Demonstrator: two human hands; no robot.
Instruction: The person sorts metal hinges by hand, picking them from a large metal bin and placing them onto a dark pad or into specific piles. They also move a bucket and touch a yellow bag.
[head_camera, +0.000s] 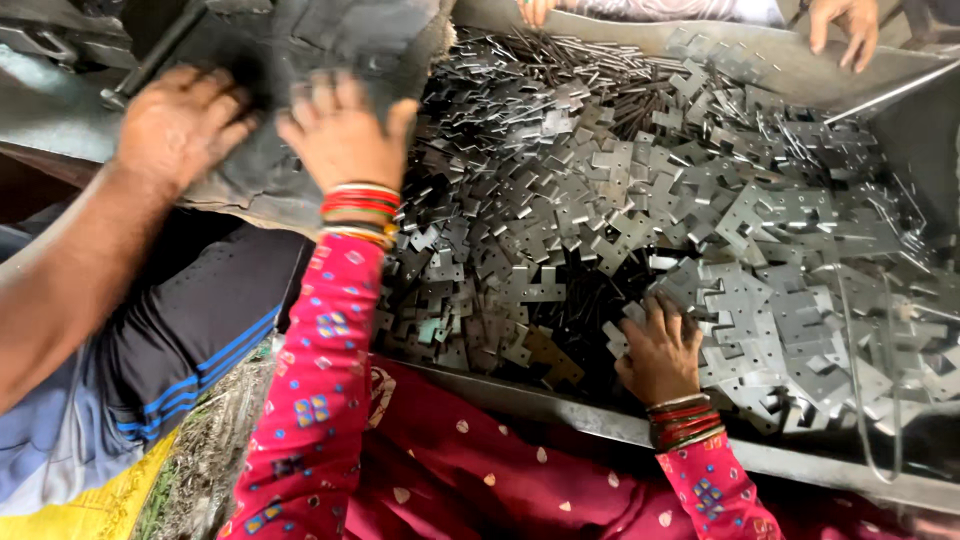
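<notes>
Head view: at far left a co-worker's bare hand (180, 120) presses on a dark worn sack (300, 60), just beside the person's left hand (345, 135), whose grip lies flat and spread on the sack, closed round nothing. Right of them, a metal tray (600, 420) holds a deep heap of flat grey punched metal plates (620, 190), with thin rods (560, 60) at the far side. The right hand (660, 350) lies at the near rim, fingers curled into the plates. Another person's hands (845, 22) rest on the far edge.

dusty littered ground (215, 440), dim light
</notes>
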